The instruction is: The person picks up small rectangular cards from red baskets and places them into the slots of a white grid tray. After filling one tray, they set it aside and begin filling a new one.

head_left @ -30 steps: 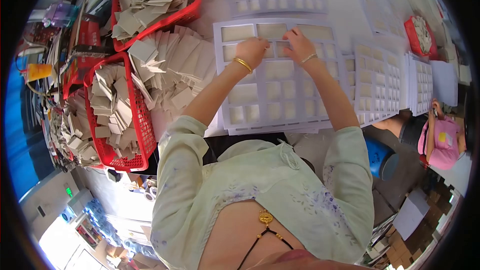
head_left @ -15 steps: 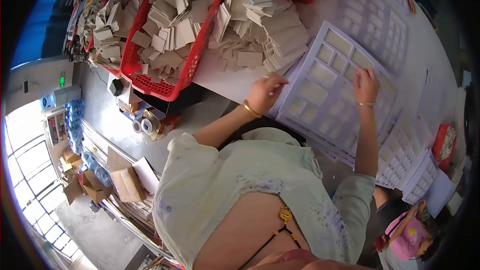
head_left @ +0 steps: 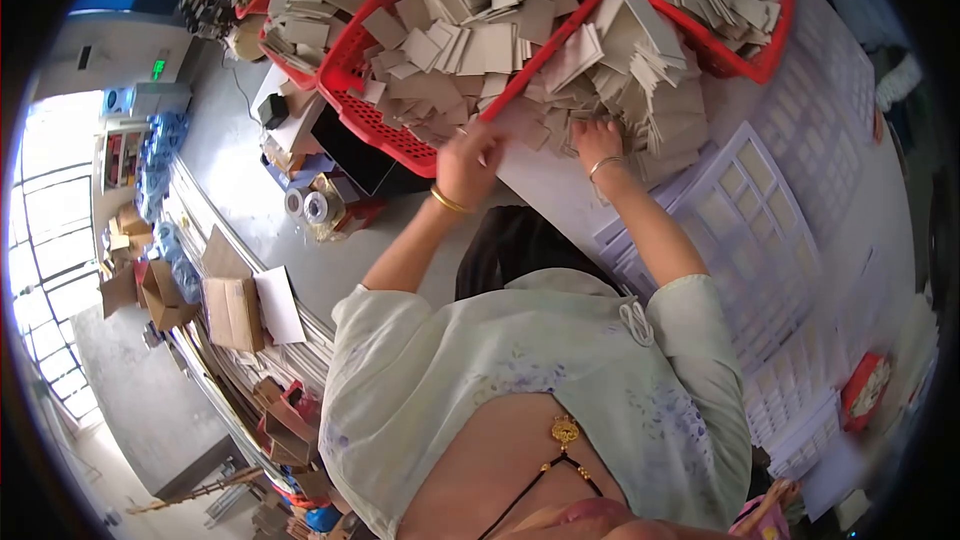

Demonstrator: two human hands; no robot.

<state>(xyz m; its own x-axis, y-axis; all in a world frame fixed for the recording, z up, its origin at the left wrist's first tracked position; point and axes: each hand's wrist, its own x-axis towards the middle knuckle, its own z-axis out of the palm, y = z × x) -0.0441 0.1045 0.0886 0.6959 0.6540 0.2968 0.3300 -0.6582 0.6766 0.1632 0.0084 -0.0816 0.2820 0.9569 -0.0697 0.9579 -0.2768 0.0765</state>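
Observation:
My left hand (head_left: 470,165), with a gold bracelet on the wrist, is beside the near rim of the middle red basket (head_left: 345,105). Its fingers are loosely curled and apart, with nothing visible in them. My right hand (head_left: 598,143) reaches down to the near edge of a loose heap of flat grey-beige pieces (head_left: 655,100). Its bent fingers are slightly apart and touch the pieces; no piece is seen lifted. To the right of that hand lie white frames (head_left: 740,210) with rectangular openings, stacked and partly overlapping.
More pieces fill a red basket (head_left: 770,50) at the upper right and another (head_left: 290,65) at the upper left. A small red container (head_left: 865,390) stands at the right. Cardboard boxes (head_left: 232,310) are on the left. Part of another person (head_left: 765,512) shows at the lower right.
My right hand has left the top white frame and moved left to the heap of pieces. My left hand has moved from the frame's edge to the basket rim. The view has shifted left.

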